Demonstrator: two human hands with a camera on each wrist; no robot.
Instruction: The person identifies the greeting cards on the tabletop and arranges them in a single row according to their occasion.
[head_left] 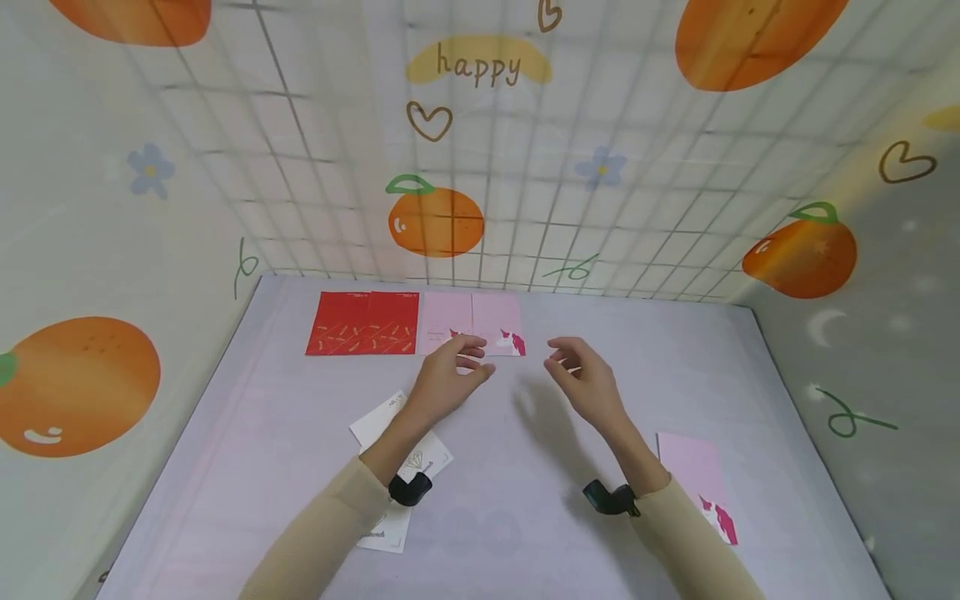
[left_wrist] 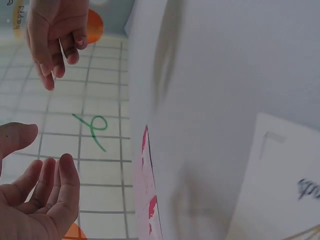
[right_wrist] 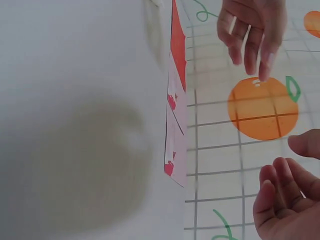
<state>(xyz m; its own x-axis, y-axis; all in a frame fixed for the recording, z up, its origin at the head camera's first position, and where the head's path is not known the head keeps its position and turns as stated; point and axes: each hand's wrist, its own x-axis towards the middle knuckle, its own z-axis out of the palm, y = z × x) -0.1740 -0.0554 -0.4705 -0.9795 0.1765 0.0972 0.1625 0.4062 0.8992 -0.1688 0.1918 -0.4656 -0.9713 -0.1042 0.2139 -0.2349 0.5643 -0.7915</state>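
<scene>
My left hand (head_left: 448, 382) hovers near the lower edge of two pink cards, overlapping the left pink card (head_left: 446, 312) in the head view. The right pink card (head_left: 497, 315) has a white and magenta unicorn in its corner. To the right, my right hand (head_left: 588, 379) is held above the table, its shadow falling below it. Both hands are empty, fingers loosely bent and facing each other. In the left wrist view, a gap separates the left fingers (left_wrist: 67, 185) from the right hand (left_wrist: 57, 30). White cards (head_left: 431, 457) with dark print lie partly hidden under my left forearm.
Two red cards (head_left: 363, 325) with gold marks lie side by side, left of the pink pair. Another pink unicorn card (head_left: 688, 467) lies beside my right forearm, partly covered by the sleeve. The pale table (head_left: 510, 533) ends at a grid-patterned curtain (head_left: 525, 208) with oranges.
</scene>
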